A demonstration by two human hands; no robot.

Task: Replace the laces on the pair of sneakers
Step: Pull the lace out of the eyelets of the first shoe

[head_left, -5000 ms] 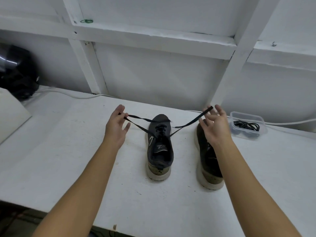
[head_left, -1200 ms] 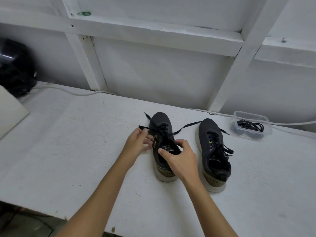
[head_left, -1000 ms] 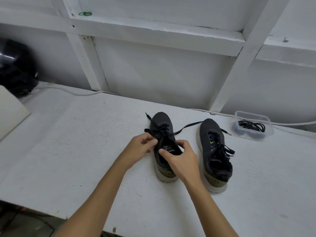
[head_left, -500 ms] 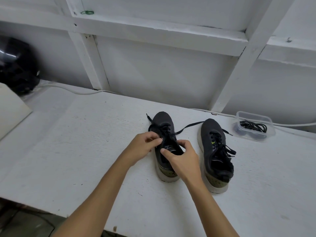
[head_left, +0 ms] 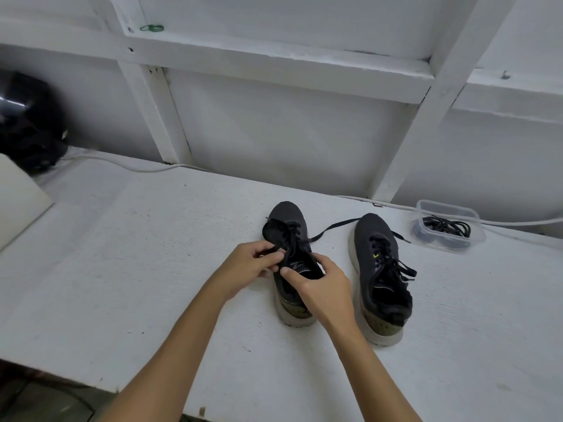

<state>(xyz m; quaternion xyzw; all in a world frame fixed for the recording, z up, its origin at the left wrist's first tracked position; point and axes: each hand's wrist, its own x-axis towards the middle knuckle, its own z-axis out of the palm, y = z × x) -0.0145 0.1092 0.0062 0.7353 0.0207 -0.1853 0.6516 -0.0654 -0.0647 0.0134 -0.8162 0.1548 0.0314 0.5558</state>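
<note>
Pinching the black lace (head_left: pixel 275 248) between thumb and fingertips, the left hand (head_left: pixel 247 264) works at the upper eyelets of the left sneaker (head_left: pixel 286 226); the right hand (head_left: pixel 320 286) curls over that shoe's tongue and collar, thumb pressed on the near side of the opening, gripping it steady.

From largest to smallest: the white desk (head_left: pixel 152 269) carries everything, with its near edge running across the bottom of the view and its far edge against a white framed wall. A black rounded object (head_left: pixel 29 123) (too blurred to identify) sits at the far left corner, beside a pale slab (head_left: pixel 18 202) at the left edge. Both sneakers stand toes toward the wall near the middle of the desk, the left one under the hands and the right sneaker (head_left: pixel 380 269) just beside it, apart from it, already laced in black. A clear plastic container (head_left: pixel 447 226) rests toward the far right edge, holding a coil of spare black laces (head_left: pixel 447 228). One loose end of the lace trails from the left sneaker across the desk toward the toe of the right one. A white cable (head_left: pixel 122 164) runs along the far edge.
</note>
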